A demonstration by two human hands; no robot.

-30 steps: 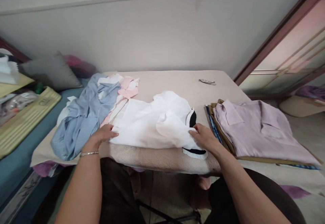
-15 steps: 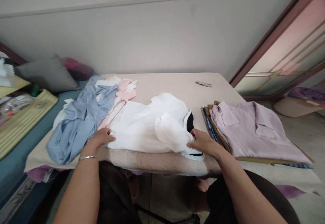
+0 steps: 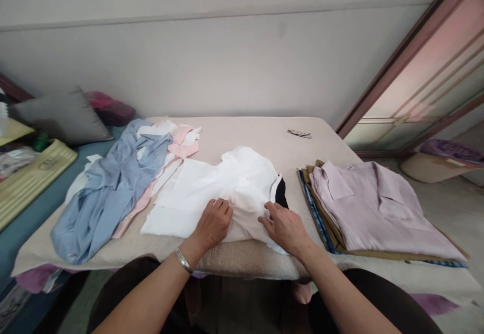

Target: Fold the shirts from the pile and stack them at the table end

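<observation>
A white shirt (image 3: 189, 185) lies folded lengthwise on the bed in front of me, its black-lined collar (image 3: 280, 191) to the right. My left hand (image 3: 215, 223) is on the middle of the shirt's near half, fingers curled into the cloth; a silver bracelet circles that wrist. Beside the collar, my right hand (image 3: 284, 225) touches the fabric with thumb and forefinger apart. Between the two hands the cloth bunches up in soft folds. The undersides of my fingers are hidden.
Rumpled blue (image 3: 109, 192) and pink (image 3: 184, 142) clothes lie at left. A folded lilac shirt (image 3: 370, 208) tops a stack at right. Eyeglasses (image 3: 300, 133) rest near the bed's back edge. A grey cushion (image 3: 64, 117) and a yellow plastic basket (image 3: 45, 170) stand far left.
My left hand has left the shirt's hem and moved right to its middle. My right hand has shifted slightly left and loosened from the collar end. The shirt's near edge lies differently.
</observation>
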